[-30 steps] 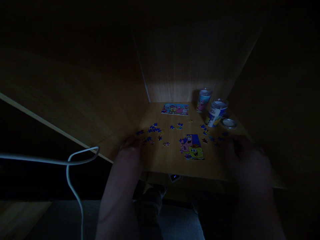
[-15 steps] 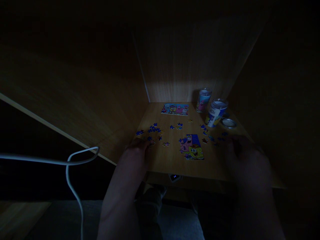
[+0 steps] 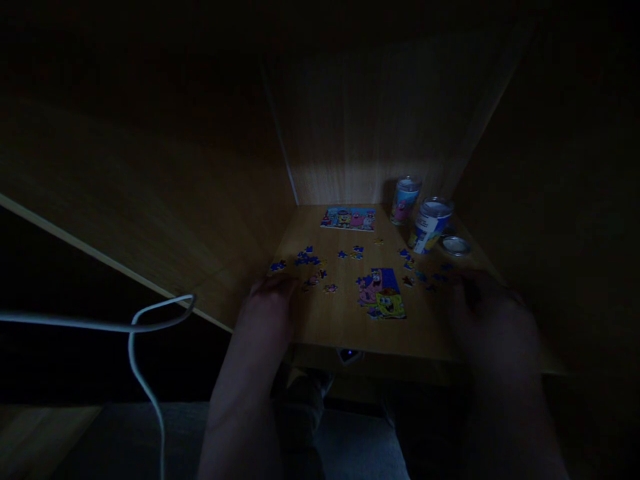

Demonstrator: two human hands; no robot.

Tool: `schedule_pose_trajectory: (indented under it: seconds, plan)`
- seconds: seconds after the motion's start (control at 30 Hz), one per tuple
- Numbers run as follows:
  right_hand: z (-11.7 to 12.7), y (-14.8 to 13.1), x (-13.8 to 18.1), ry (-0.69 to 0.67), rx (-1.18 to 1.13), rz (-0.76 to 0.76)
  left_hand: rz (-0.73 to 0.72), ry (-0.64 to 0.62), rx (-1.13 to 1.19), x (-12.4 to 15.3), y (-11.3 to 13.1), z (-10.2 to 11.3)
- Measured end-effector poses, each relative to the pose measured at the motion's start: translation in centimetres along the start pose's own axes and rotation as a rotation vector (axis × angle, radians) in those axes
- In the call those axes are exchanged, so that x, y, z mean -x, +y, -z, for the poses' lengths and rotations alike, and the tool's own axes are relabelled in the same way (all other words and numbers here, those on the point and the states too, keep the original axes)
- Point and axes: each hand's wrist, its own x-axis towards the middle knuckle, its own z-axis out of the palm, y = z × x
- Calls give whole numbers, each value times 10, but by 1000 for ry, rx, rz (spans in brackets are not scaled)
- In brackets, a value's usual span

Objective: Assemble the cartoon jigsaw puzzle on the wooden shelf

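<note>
Multicoloured puzzle pieces (image 3: 311,283), near left: now lie closer together; left hand (image 3: 271,297) beside them, right hand (image 3: 493,317) near right; both grips indiscernible.

Partly joined puzzle (image 3: 389,303) is lying flat, picture side up, pink and yellow characters on blue, left edge pretty ragged. Loose pieces (image 3: 309,259), mostly blue with some yellow, are scattered on both sides of it.

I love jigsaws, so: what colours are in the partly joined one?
The partly joined jigsaw is mainly blue, yellow and pink, in the head view.
</note>
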Motion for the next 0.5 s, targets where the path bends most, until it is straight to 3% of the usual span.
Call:
schedule_pose_trajectory:
  seconds: [0.37, 0.5]
  plan:
    - [2, -3, -1, -7, -27, -17, 144, -222, 31, 9, 14, 28]
    - [2, -2, 0, -6, -30, -17, 109, -231, 106, 9, 21, 34]
